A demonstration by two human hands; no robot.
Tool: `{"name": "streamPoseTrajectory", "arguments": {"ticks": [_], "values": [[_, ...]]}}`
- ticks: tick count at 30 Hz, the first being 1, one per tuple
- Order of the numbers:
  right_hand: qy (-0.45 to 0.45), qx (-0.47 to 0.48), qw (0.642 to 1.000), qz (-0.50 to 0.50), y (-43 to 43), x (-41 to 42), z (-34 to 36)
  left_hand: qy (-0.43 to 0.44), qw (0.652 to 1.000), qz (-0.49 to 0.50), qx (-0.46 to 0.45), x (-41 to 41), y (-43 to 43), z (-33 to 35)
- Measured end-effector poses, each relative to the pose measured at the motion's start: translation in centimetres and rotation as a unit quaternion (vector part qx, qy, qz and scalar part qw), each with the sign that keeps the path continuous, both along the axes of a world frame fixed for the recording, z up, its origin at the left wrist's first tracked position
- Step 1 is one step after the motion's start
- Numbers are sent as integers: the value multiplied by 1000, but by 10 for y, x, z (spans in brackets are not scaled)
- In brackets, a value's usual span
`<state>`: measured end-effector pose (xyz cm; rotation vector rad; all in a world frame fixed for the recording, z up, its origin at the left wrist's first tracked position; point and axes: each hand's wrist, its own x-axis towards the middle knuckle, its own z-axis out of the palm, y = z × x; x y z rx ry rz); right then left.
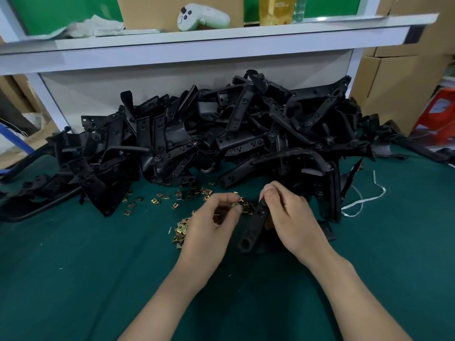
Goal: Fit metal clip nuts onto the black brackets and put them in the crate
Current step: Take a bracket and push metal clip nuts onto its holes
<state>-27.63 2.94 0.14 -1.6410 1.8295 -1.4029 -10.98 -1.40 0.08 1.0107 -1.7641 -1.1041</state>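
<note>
My right hand [293, 217] grips a black bracket [254, 223] near its upper end, the bracket slanting down towards me over the green table. My left hand [214, 220] pinches a small brass-coloured clip nut [235, 206] between its fingertips, just left of the bracket's top. Several loose clip nuts [182, 231] lie on the cloth under and left of that hand, with more scattered [157, 199] further back. A big heap of black brackets [221, 134] fills the back of the table. No crate is in view.
A white shelf [197, 38] runs above the heap, carrying a white game controller [202, 18], a cardboard box and bottles. Cardboard boxes [398, 82] stand at the right. A white string [362, 200] lies on the green cloth [73, 279] right of my hands.
</note>
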Motion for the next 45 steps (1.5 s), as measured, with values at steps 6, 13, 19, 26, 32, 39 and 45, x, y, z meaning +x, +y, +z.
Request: {"name": "streamPoseTrajectory", "arguments": {"ticks": [6,13,19,26,32,39,45], "values": [[-23,6,999,29,1,1,-2,45,997,-51,23,2,5,7],[-21,7,999,27,-1,2,-3,97,992,-39,70,0,4,8],[-22,9,999,29,-1,3,-3,127,988,-40,79,0,2,6],[-18,10,1000,23,-2,2,-5,123,987,-65,76,0,4,7],[-10,10,1000,19,-2,1,-5,128,987,-63,78,0,3,7],[-15,12,1000,20,-3,2,-5,116,988,-44,88,1,2,7],[-21,12,1000,18,-3,2,-6,116,988,-51,90,3,2,6]]}}
